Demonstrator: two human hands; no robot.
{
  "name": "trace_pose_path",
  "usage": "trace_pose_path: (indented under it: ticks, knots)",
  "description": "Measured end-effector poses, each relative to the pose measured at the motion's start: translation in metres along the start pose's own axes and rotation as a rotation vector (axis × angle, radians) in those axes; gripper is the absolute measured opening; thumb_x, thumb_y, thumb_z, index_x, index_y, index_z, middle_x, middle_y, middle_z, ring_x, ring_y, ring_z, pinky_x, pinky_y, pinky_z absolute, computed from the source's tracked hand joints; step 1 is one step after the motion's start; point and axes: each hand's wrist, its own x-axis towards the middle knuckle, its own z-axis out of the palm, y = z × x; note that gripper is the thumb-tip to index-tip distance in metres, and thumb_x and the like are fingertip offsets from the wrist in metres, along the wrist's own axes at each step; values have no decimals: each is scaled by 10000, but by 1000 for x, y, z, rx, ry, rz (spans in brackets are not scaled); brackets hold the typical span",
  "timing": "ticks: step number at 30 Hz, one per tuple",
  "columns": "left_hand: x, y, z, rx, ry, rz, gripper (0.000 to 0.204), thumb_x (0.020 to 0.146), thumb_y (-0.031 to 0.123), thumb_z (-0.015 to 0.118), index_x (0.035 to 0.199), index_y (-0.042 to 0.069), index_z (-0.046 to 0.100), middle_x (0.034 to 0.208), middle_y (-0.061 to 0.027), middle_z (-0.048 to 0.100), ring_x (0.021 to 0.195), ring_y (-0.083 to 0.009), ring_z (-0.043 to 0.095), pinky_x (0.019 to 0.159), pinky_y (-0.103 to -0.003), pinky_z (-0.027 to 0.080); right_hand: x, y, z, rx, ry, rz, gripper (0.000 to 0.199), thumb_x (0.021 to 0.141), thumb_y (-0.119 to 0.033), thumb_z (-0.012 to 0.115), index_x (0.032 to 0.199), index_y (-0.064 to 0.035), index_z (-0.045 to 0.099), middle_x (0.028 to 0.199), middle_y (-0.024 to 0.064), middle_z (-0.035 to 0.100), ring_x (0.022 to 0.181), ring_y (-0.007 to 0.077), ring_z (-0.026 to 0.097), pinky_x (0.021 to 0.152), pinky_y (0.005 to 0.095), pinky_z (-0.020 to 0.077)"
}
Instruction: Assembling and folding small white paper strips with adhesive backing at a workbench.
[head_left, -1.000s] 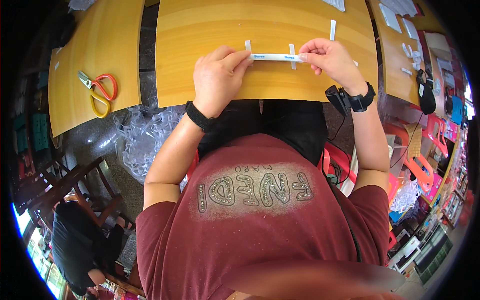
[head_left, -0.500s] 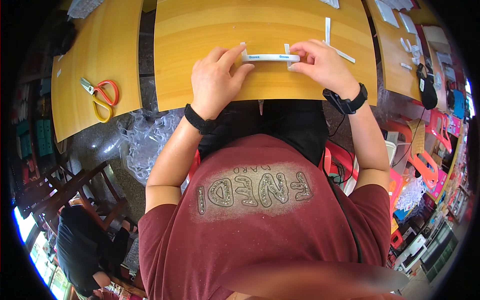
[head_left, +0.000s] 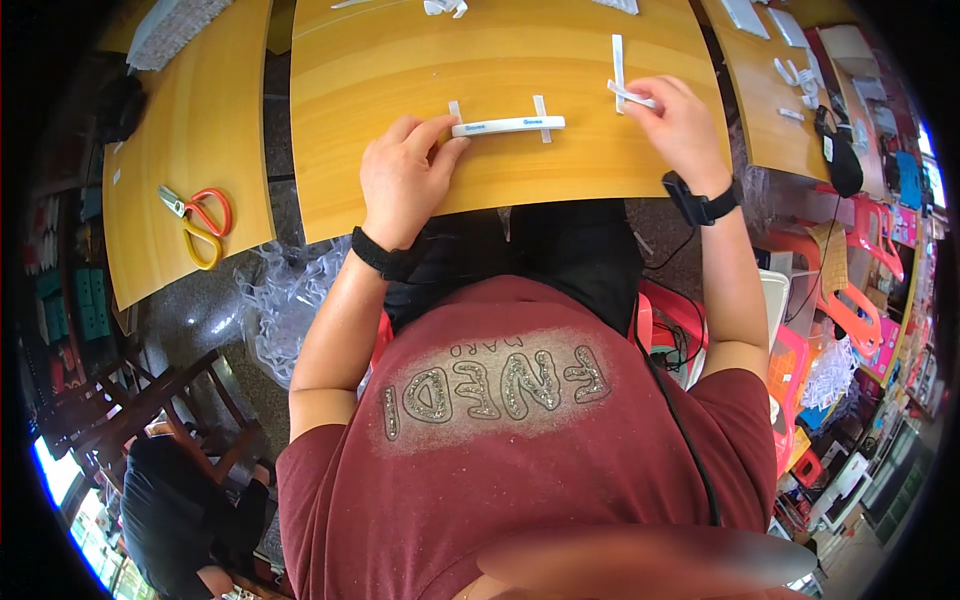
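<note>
A flat white band with blue print lies on the yellow wood-grain table. Two short white strips cross it, one near each end; the right one sticks out on both sides. My left hand pinches the band's left end between thumb and forefinger. Farther right, my right hand has its fingers closed on a thin white strip. That strip crosses over another white strip on the tabletop. Whether the two strips touch, I cannot tell.
Scissors with red and yellow handles lie on the left table. White pieces are at the far table edge, more on the right table. Clear plastic lies on the floor. A person in dark clothes is at lower left.
My right hand has let go of the band's right end, moved right and taken hold of a white strip. My left hand still holds the band. The view has shifted slightly.
</note>
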Motion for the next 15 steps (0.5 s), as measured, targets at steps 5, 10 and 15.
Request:
trace_pose_path:
  ticks: [5,10,15]
  knots:
    - [0,-1,1,22,14,35,210,836,219,762,1015,111,752,772,-71,633,659,-228,625,600,-343,487,-26,20,-8,-54,-56,81,223,857,-190,741,1011,-37,689,966,102,652,855,242,670,745,330,535]
    - [-1,-1,1,-6,10,-3,210,851,197,756,1038,103,749,821,-76,646,678,-210,626,609,-320,491,-26,4,2,-14,-2,67,201,862,-181,728,1000,-41,686,921,96,631,823,260,650,725,355,524]
    - [-10,12,5,-152,138,100,222,853,103,759,1072,77,739,951,-88,652,679,-176,580,602,-274,472,-27,12,14,-291,7,-191,110,880,-154,685,922,-60,646,911,96,616,871,298,618,758,379,514]
